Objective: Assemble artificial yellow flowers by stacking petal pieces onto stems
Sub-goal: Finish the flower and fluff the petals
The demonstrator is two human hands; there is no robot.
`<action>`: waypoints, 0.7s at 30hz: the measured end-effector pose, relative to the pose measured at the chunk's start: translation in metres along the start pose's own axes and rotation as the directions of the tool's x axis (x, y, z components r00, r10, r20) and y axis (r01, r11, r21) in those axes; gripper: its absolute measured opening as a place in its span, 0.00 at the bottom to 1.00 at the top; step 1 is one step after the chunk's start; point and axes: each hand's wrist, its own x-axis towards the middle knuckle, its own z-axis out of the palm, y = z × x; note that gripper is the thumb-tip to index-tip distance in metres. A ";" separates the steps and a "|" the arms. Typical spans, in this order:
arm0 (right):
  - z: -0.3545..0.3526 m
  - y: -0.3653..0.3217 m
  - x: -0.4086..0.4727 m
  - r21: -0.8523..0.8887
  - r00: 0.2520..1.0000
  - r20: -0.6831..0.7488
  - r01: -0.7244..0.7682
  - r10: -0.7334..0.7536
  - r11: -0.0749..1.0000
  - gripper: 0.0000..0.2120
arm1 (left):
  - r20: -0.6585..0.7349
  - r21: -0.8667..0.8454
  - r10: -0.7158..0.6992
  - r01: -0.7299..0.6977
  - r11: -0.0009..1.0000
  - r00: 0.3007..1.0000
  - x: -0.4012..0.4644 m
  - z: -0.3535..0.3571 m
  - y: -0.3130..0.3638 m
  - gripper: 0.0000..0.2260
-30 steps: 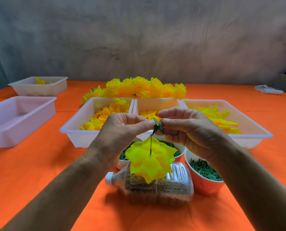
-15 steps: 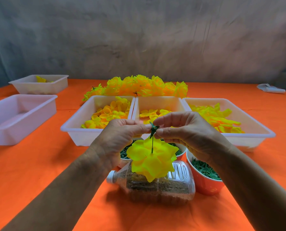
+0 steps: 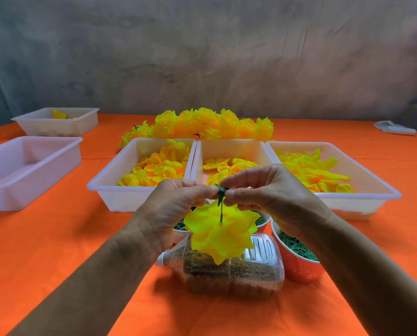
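Observation:
A yellow flower [image 3: 220, 232] of stacked petal pieces hangs upside down on a thin green stem [image 3: 221, 212] above the table's front middle. At the stem's top sits a small green calyx piece [image 3: 220, 191]. My left hand [image 3: 168, 209] and my right hand [image 3: 273, 192] both pinch that green piece from either side with thumb and fingertips. Loose yellow petals fill three white trays behind: left [image 3: 110, 180], middle [image 3: 229, 147] and right [image 3: 372, 183].
A clear plastic bottle [image 3: 231, 270] with brown grains lies on its side under the flower. Orange cups [image 3: 297, 267] of green parts stand beside it. Finished flowers [image 3: 202, 124] are piled at the back. Two more white trays [image 3: 20, 166] sit at the left.
The green calyx piece has slid down the stem toward the petals, and both hands have lowered slightly with it. The flower still hangs above the bottle.

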 end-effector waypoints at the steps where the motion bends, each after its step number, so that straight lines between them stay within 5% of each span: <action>1: 0.000 0.000 0.000 -0.008 1.000 0.001 0.003 -0.003 1.000 0.07 | -0.003 -0.002 0.000 0.000 1.000 1.000 0.000 0.000 0.000 0.08; 21: 0.002 0.002 -0.001 -0.114 0.999 0.035 0.012 -0.008 0.993 0.08 | 0.021 0.026 -0.006 0.006 1.000 1.000 0.001 -0.001 -0.010 0.08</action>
